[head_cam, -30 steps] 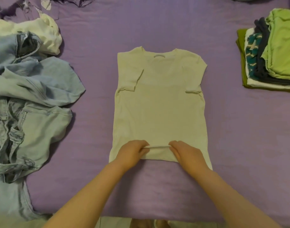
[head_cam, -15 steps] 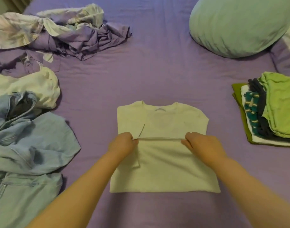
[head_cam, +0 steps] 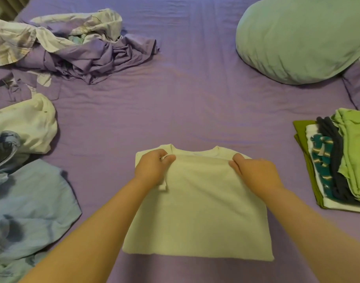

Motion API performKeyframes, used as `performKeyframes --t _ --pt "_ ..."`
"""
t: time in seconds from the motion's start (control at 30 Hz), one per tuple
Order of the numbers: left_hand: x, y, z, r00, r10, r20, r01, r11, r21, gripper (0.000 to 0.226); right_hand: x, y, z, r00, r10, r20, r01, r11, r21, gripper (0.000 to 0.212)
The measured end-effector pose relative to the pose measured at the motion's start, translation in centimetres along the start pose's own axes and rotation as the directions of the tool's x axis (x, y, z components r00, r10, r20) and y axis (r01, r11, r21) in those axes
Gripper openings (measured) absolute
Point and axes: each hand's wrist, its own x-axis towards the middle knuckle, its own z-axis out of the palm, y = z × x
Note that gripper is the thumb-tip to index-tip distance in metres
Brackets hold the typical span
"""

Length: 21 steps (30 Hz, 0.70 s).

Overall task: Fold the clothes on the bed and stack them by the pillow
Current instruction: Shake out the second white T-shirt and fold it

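Your bed [head_cam: 195, 103] holds everything, so take the pale T-shirt [head_cam: 197, 211] lying on it nearest you as the landmark. The pillow [head_cam: 301, 37] lies beyond it to the right, the folded stack [head_cam: 338, 160] sits right of it, and the unfolded clothes [head_cam: 28, 180] lie left of it. The shirt is doubled hem to collar. Your left hand [head_cam: 152, 168] pinches the hem; your right hand [head_cam: 254, 174] seems to clamp it too, though its fingertips are hidden. You're mid-fold; next, let go, halve it and carry it to the stack.
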Motion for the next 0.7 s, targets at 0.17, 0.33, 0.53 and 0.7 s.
performKeyframes --t 0.17,0.33,0.53,0.7 --pt "3.1 0.5 0.4 0.995 -0.020 -0.095 0.034 0.988 0.149 0.024 4.1 -0.1 0.2 0.932 -0.114 -0.343 0.140 0.989 0.052 0.025" --pt "3.2 -0.8 2.3 0.967 0.198 -0.158 -0.120 0.908 0.401 0.036 5.8 -0.2 3.4 0.987 -0.077 0.142 0.061 0.992 0.111 0.036" --pt "0.9 -3.2 3.4 0.940 0.341 -0.011 -0.291 0.819 0.495 0.051 5.0 2.2 4.3 0.981 -0.179 0.074 0.173 0.982 0.082 0.043" --pt "0.7 -3.6 3.1 0.960 0.270 0.071 -0.271 0.840 0.471 0.064 5.3 1.8 4.0 0.997 -0.068 -0.039 0.066 0.997 -0.039 0.043"
